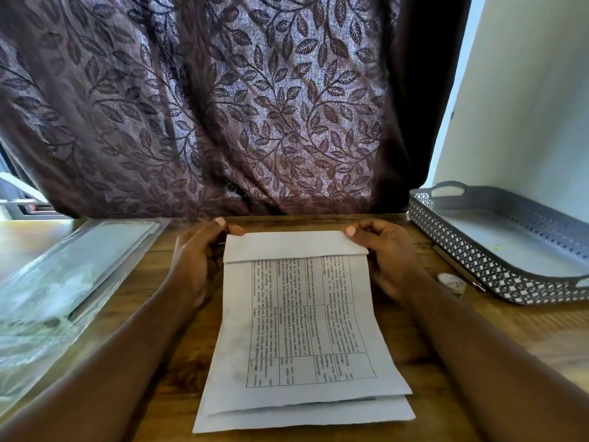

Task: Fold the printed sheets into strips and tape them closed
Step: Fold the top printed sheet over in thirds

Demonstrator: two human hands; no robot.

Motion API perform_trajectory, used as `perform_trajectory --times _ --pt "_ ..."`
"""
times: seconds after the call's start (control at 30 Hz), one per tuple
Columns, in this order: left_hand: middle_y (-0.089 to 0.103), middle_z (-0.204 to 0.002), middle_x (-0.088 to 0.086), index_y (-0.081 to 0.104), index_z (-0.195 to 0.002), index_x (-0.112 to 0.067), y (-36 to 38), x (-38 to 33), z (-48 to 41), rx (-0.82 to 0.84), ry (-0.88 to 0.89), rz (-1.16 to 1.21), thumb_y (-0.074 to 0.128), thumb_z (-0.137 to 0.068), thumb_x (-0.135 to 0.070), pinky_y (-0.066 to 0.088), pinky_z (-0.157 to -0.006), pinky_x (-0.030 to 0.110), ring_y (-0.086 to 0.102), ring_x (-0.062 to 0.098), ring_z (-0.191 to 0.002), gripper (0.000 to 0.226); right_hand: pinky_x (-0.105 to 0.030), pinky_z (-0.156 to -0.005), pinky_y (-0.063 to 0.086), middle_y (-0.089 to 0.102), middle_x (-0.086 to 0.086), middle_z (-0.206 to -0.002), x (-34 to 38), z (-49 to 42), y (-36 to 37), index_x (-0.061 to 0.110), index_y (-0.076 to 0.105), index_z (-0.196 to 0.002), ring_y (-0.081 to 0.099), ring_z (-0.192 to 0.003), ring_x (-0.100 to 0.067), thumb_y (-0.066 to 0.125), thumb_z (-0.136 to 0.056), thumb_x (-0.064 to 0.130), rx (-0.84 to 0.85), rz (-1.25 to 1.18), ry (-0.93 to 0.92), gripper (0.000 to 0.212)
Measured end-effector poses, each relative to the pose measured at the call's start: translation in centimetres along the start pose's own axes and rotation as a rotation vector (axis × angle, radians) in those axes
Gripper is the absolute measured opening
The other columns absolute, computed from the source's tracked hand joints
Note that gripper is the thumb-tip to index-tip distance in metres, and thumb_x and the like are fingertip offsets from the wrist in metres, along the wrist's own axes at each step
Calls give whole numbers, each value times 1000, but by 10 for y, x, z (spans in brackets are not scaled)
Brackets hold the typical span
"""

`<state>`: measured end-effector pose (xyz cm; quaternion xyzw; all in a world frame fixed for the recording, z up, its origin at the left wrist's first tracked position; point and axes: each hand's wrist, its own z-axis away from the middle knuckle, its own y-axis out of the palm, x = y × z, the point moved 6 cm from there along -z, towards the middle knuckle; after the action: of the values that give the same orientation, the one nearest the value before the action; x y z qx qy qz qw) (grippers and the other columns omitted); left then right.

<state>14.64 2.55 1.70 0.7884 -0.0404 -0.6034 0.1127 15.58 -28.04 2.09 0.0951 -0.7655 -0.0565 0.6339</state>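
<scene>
Sheets (306, 330) stacked mid-table (478, 330), near edges fanned slightly apart, printed grid face up on top. Forearms along either side of the stack. Far edge of the top one turned back toward the viewer in a blank band (293, 247). Left hand (197, 260) at the band's left corner, thumb and forefinger pinching the fold. Right hand (385, 253) at the right corner, thumb on top, fingers curled behind, gripping likewise. Left of the stack, a clear plastic sleeve (79, 260), blurred. Right of the right hand, a small roll of tape (451, 281) and a pen (459, 269), both just beside a grey perforated tray (478, 266). Behind the table, a leaf-patterned curtain (223, 106); pale wall (526, 90) at right.
</scene>
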Motion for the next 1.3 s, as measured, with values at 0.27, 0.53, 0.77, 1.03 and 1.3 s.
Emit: perform_trajectory --times 0.27,0.53,0.77,1.03,1.3 --pt "75 -80 -21 73 -85 -37 7 -9 -4 36 193 -660 78 -86 -22 57 -60 27 72 3 -72 15 -42 -76 64 79 -9 -94 12 2 7 16 70 -111 77 -88 -25 71 -91 6 -58 339 -145 22" --pt "73 -80 -23 79 -91 -30 34 -26 16 87 385 -821 73 -90 -24 50 -67 17 67 -6 -78 8 -33 -104 44 73 16 -108 35 14 41 27 76 -109 67 -102 -4 73 -91 26 -117 942 -523 19" --pt "77 -89 -10 82 -93 -18 57 -43 36 133 588 -847 75 -89 -18 55 -74 26 69 4 -83 8 -56 -114 23 76 15 -97 24 23 79 34 74 -98 66 -96 -6 64 -95 37 56 1151 -604 11" --pt "75 -87 -15 81 -91 -23 34 -42 22 67 515 -793 77 -87 -17 55 -74 24 69 2 -81 8 -53 -113 25 77 15 -92 28 14 60 32 77 -89 66 -91 -7 69 -93 32 5 1144 -534 9" --pt "74 -81 -26 76 -85 -37 12 -35 9 37 428 -741 79 -84 -21 50 -66 11 67 -5 -75 17 -51 -97 47 78 11 -96 32 13 39 24 81 -94 69 -91 -10 70 -93 28 -1 1129 -459 11"
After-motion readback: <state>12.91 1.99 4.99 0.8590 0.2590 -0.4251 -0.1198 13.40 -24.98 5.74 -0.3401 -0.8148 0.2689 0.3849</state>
